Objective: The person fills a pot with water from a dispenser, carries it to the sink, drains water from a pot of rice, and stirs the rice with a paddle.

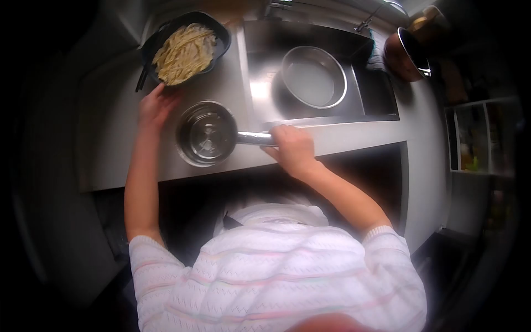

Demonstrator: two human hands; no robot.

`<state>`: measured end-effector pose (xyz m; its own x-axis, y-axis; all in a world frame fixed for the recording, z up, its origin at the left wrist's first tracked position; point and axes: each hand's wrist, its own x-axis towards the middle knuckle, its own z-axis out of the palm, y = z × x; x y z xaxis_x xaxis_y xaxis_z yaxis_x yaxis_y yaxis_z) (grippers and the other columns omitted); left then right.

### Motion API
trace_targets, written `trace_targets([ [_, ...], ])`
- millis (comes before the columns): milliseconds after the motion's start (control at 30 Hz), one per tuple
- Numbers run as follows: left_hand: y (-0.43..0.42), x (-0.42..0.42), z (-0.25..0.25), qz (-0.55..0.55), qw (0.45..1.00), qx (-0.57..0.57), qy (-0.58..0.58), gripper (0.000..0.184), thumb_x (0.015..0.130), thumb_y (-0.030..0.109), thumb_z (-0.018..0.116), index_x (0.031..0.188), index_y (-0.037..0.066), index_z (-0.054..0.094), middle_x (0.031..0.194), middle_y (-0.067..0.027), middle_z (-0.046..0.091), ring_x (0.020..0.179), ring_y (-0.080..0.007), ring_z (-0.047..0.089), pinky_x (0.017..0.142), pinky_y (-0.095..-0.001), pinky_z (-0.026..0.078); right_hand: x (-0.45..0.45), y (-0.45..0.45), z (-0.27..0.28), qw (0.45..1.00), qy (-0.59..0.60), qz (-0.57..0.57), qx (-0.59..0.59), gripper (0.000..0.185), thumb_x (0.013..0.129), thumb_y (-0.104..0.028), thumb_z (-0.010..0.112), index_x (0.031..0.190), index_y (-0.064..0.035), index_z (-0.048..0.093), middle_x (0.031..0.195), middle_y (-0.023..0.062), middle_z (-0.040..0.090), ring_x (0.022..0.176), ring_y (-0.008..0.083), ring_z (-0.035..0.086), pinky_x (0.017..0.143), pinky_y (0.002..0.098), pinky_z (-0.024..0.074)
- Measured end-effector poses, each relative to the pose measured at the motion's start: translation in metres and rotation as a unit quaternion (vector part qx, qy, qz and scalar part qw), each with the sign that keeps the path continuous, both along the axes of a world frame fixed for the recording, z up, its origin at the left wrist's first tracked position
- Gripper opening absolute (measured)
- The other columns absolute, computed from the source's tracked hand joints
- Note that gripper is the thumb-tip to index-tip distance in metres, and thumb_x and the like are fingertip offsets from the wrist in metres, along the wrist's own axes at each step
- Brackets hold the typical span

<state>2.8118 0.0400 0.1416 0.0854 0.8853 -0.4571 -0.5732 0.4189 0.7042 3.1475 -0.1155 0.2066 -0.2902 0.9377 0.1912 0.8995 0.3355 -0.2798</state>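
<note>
Saucepan: no legible txt
Knit top: no wds/nos. readable
Shelf items: too blurry for lbls

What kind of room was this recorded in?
Most likely a home kitchen: a steel sink with a round pan in it, a saucepan held by its handle over the counter, and a dark dish of pale strips, perhaps noodles.

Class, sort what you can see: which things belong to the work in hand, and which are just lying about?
In hand:
- saucepan, handle gripped by the right hand
- dark pan of pale strips, left hand at its rim

Lying about:
- round metal dish in the sink
- reddish-brown pot beside it
</note>
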Motion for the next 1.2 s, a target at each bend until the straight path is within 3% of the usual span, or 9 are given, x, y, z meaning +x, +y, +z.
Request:
trace_targets([
  [200, -0.062, 0.008, 0.041, 0.028, 0.961, 0.052, 0.270, 0.044, 0.091, 0.019, 0.055, 0.129, -0.001, 0.045, 0.118, -0.0142, 0.058, 0.106, -0.0226, 0.059, 0.088, -0.0326, 0.047, 0.008, 0.013, 0.026, 0.977, 0.011, 0.077, -0.197, 0.031, 0.079, -0.030, 0.066, 0.094, -0.0042, 0.056, 0.092, 0.0123, 0.059, 0.096, 0.0295, 0.056, 0.081, 0.0458, 0.0405],
  [300, -0.082, 0.011, 0.062, 0.055, 0.921, 0.100, 0.373, 0.043, 0.091, 0.016, 0.055, 0.131, 0.000, 0.045, 0.122, -0.0120, 0.056, 0.110, -0.0199, 0.057, 0.091, -0.0289, 0.044, 0.038, 0.027, 0.029, 0.969, 0.057, 0.155, -0.184, 0.040, 0.082, -0.033, 0.064, 0.110, -0.0060, 0.056, 0.102, 0.0099, 0.060, 0.101, 0.0285, 0.054, 0.084, 0.0442, 0.0396],
  [433, -0.102, 0.052, 0.095, 0.073, 0.916, 0.151, 0.365, 0.039, 0.092, 0.011, 0.053, 0.129, 0.000, 0.047, 0.123, -0.0123, 0.056, 0.111, -0.0185, 0.056, 0.091, -0.0278, 0.044, 0.147, 0.074, 0.062, 0.984, 0.113, 0.130, -0.055, 0.029, 0.079, -0.023, 0.069, 0.103, -0.0095, 0.061, 0.095, 0.0085, 0.063, 0.088, 0.0286, 0.060, 0.076, 0.0404, 0.0493],
  [667, -0.083, 0.233, 0.138, 0.007, 0.910, 0.202, 0.363, 0.036, 0.090, 0.005, 0.052, 0.125, -0.003, 0.051, 0.116, -0.0140, 0.060, 0.106, -0.0206, 0.059, 0.090, -0.0287, 0.045, 0.464, 0.183, 0.137, 0.979, -0.052, -0.147, 0.129, 0.019, 0.084, -0.023, 0.061, 0.096, -0.0097, 0.068, 0.094, 0.0094, 0.065, 0.090, 0.0254, 0.061, 0.078, 0.0365, 0.0492],
  [800, -0.041, 0.378, 0.140, -0.122, 0.931, 0.215, 0.270, 0.037, 0.087, 0.002, 0.056, 0.123, -0.002, 0.053, 0.113, -0.0137, 0.061, 0.103, -0.0202, 0.060, 0.088, -0.0285, 0.046, 0.552, 0.219, 0.138, 0.957, -0.189, -0.205, -0.077, 0.025, 0.080, -0.029, 0.064, 0.096, -0.0104, 0.068, 0.088, 0.0101, 0.068, 0.086, 0.0276, 0.064, 0.076, 0.0378, 0.0500],
  [900, -0.005, 0.484, 0.131, -0.216, 0.911, 0.250, 0.248, 0.040, 0.088, 0.008, 0.057, 0.126, 0.000, 0.051, 0.112, -0.0107, 0.061, 0.100, -0.0180, 0.061, 0.083, -0.0269, 0.049, 0.577, 0.236, 0.126, 0.935, -0.226, -0.163, -0.218, 0.021, 0.078, -0.028, 0.064, 0.090, -0.0115, 0.070, 0.085, 0.0111, 0.068, 0.086, 0.0277, 0.064, 0.074, 0.0377, 0.0499],
  [1067, 0.065, 0.621, 0.133, -0.301, 0.897, 0.231, 0.227, 0.071, 0.085, 0.030, 0.064, 0.139, -0.002, 0.030, 0.116, -0.0120, 0.057, 0.097, -0.0178, 0.058, 0.069, -0.0286, 0.054, 0.588, 0.259, 0.117, 0.938, -0.282, -0.109, -0.172, 0.018, 0.078, -0.024, 0.062, 0.091, -0.0145, 0.070, 0.087, 0.0103, 0.068, 0.087, 0.0276, 0.064, 0.075, 0.0380, 0.0508],
  [1133, 0.089, 0.663, 0.131, -0.318, 0.891, 0.195, 0.258, 0.087, 0.082, 0.040, 0.066, 0.142, -0.003, 0.019, 0.122, -0.0159, 0.052, 0.101, -0.0223, 0.055, 0.065, -0.0335, 0.055, 0.598, 0.265, 0.118, 0.946, -0.265, -0.114, -0.149, 0.018, 0.078, -0.024, 0.062, 0.091, -0.0147, 0.070, 0.087, 0.0100, 0.068, 0.087, 0.0279, 0.064, 0.075, 0.0382, 0.0513],
  [1200, 0.109, 0.695, 0.126, -0.316, 0.897, 0.162, 0.264, 0.098, 0.076, 0.051, 0.068, 0.142, -0.002, 0.017, 0.130, -0.0237, 0.041, 0.110, -0.0379, 0.050, 0.068, -0.0453, 0.056, 0.607, 0.271, 0.120, 0.953, -0.252, -0.121, -0.119, 0.017, 0.078, -0.023, 0.061, 0.090, -0.0148, 0.070, 0.087, 0.0097, 0.068, 0.086, 0.0281, 0.064, 0.074, 0.0386, 0.0519],
])
